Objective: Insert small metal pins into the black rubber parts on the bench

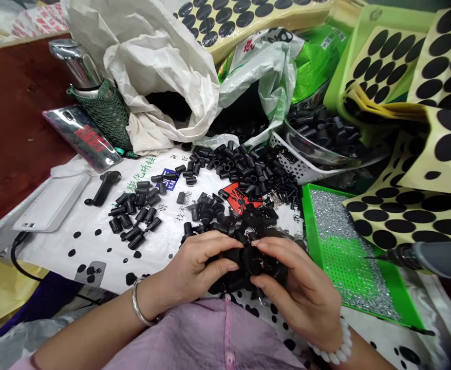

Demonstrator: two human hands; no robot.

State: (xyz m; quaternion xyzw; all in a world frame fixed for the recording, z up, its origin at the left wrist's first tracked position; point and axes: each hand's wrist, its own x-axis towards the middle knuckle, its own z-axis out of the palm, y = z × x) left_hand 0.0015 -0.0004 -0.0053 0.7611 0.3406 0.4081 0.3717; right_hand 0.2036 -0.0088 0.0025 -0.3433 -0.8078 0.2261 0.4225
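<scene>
My left hand (pixel 196 267), with a silver bangle at the wrist, closes thumb and fingers on a black plastic cylindrical part (pixel 233 254). Opposite it, my right hand (pixel 302 293), wearing a white bead bracelet, pinches a rounded black plastic piece (pixel 253 261) at its fingertips. The two pieces meet between the hands; whether they are joined I cannot tell. Beneath and just beyond the fingers lies a heap of black plastic parts (pixel 210 208). Many short black tubes (pixel 254 169) are piled farther back, and a looser group of black caps (pixel 144 213) lies to the left.
At right are a green tray (pixel 406 303) of small silver screws and an electric screwdriver (pixel 433 257). Behind stand a white sack (pixel 164 56), a clear bowl (pixel 321 146) of black parts and sheets of black round stickers (pixel 395 210). A phone (pixel 82 136) leans at left, near a white power bank (pixel 52 203).
</scene>
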